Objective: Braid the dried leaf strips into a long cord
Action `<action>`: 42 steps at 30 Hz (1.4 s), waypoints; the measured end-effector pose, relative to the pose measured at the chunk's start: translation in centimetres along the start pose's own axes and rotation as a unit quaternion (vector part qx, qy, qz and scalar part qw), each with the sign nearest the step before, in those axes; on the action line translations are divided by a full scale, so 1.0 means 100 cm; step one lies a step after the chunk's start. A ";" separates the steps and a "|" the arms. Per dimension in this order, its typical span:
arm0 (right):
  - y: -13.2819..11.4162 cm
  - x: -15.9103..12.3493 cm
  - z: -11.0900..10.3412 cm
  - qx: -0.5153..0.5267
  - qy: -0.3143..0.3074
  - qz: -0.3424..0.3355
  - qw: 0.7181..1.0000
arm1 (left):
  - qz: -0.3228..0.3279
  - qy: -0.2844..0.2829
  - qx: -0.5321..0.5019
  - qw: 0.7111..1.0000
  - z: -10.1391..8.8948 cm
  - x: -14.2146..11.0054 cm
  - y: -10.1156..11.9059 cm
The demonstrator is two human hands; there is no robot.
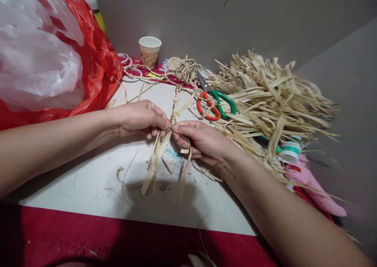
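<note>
A braided straw cord (174, 104) runs from the back of the white board (88, 184) down to my fingertips. My left hand (144, 119) pinches its near end from the left. Close against it, my right hand (200, 139) grips the same end between thumb and finger. Loose flat straw strips (157, 157) hang below the pinch, and one curls down from my right fingers. The exact point where the strips cross is hidden by my fingertips. Scissors (216, 104) with one orange and one green handle loop lie open just beyond my right hand.
A big heap of dry straw (265, 90) spreads at the back right. Red and white plastic bags (97, 66) fill the left. A paper cup (149, 51) stands behind the board. At right lie a white-and-green container (290, 152) and a pink object (315, 184). Red cloth (73, 231) covers the front.
</note>
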State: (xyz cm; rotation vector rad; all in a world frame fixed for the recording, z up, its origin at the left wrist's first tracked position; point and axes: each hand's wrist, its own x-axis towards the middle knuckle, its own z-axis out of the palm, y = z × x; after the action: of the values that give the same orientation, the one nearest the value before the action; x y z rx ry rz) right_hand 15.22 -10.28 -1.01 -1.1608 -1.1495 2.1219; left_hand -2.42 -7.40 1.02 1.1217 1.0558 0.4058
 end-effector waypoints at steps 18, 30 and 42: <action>0.007 -0.002 0.009 0.101 0.035 -0.034 0.994 | 0.011 0.062 0.245 0.968 0.028 -0.016 0.019; 0.009 -0.002 0.013 0.063 0.076 -0.048 0.994 | 0.090 0.114 0.274 0.951 0.037 -0.025 0.006; -0.005 -0.005 0.002 0.041 0.012 -0.033 0.999 | 0.054 0.106 0.047 0.992 0.006 -0.023 0.011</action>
State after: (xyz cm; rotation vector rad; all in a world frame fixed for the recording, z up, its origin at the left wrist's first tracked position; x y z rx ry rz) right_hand 15.33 -10.52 -0.31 -1.0937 -1.0645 2.0789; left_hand -2.77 -8.99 3.14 1.2424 1.2134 0.5752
